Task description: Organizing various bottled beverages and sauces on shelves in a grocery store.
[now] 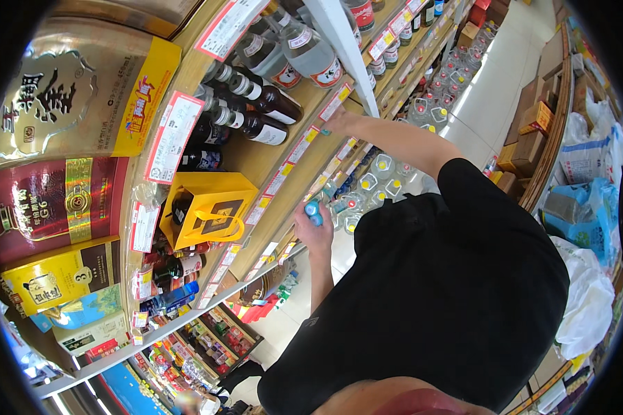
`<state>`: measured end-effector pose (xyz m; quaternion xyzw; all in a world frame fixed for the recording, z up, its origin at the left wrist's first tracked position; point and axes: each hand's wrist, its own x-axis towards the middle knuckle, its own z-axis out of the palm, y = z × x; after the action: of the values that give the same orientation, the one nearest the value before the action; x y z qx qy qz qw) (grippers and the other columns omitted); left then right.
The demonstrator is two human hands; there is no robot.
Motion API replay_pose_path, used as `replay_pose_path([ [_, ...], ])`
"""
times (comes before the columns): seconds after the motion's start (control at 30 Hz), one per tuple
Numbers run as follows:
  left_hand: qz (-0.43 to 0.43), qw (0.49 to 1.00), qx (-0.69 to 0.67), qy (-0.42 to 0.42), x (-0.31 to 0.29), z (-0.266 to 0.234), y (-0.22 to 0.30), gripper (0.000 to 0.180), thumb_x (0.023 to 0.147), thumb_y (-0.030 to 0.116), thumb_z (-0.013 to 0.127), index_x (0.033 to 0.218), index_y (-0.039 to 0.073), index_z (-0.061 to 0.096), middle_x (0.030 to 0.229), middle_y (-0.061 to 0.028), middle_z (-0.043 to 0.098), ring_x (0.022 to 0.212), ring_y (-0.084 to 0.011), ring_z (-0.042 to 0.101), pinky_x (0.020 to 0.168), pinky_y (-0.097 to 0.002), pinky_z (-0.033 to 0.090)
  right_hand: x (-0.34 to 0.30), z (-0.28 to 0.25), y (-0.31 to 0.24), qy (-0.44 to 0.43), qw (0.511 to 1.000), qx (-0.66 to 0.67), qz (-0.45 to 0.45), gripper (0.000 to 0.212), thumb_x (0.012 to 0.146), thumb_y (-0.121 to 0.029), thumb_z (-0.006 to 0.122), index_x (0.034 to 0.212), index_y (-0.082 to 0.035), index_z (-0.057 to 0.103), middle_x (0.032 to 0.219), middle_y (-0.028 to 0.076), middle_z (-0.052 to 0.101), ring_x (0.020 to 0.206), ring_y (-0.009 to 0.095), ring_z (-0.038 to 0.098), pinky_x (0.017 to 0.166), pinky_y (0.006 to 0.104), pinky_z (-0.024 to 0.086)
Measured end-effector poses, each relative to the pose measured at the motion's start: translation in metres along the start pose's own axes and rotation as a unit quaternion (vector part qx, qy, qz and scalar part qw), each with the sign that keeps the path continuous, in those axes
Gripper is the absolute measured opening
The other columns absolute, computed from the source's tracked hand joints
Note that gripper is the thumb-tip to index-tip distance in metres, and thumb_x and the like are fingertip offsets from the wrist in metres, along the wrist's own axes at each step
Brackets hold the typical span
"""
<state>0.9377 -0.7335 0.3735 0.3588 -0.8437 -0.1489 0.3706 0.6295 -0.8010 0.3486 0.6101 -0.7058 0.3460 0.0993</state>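
- Reference: we set 12 o'clock at the top of the view.
- Left hand (315, 234): we observe the fingers closed around a small light-blue item (313, 213), which protrudes toward 12 o'clock.
- Right hand (336, 123): we locate it at the shelf-edge price labels (301, 147); its fingertips are not clear, so we cannot tell whether they are parted or gripping.
- Key relation: from the right hand, the light-blue item lies between 6 and 7 o'clock, well apart; the left hand is the nearer, in contact.
- Axis: we read the item's visible part as tilted roughly from 11 to 5 o'clock; its full length is hidden.
- Surroundings: we note a yellow bag (181, 181) at 9 o'clock from the left hand.
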Motion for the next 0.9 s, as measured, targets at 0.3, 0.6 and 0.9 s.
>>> replay_pose_path([
  [0.3,-0.028,0.999,0.019,0.027,0.038,0.049,0.012,0.034,0.091,0.022,0.074,0.112,0.002,0.057,0.084,-0.0213,0.066,0.072,-0.0419,0.067,0.063,-0.049,0.051,0.005,0.018,0.023,-0.141,0.976,0.128,0.109,0.042,0.099,-0.034,0.053,0.13,-0.008,0.063,0.127,0.022,0.067,0.111,0.039,0.066,0.097,0.047,0.054],
  [0.6,0.019,0.999,0.033,0.032,0.084,0.086,0.02,0.042,0.094,0.029,0.071,0.114,-0.007,0.06,0.095,-0.0294,0.068,0.084,-0.0491,0.066,0.072,-0.0542,0.051,-0.111,-0.047,0.025,-0.027,0.891,0.342,0.297,0.036,0.103,-0.032,0.055,0.116,-0.001,0.067,0.102,0.023,0.07,0.093,0.034,0.069,0.082,0.043,0.053],
  [0.9,-0.029,0.998,-0.005,0.06,0.102,0.142,0.03,0.051,0.096,0.034,0.067,0.114,-0.013,0.059,0.103,-0.0333,0.066,0.093,-0.0493,0.065,0.079,-0.0515,0.05,-0.533,-0.071,0.033,-0.002,0.714,0.054,0.698,0.039,0.092,-0.032,0.065,0.113,0.0,0.072,0.102,0.025,0.073,0.097,0.033,0.073,0.085,0.042,0.056],
])
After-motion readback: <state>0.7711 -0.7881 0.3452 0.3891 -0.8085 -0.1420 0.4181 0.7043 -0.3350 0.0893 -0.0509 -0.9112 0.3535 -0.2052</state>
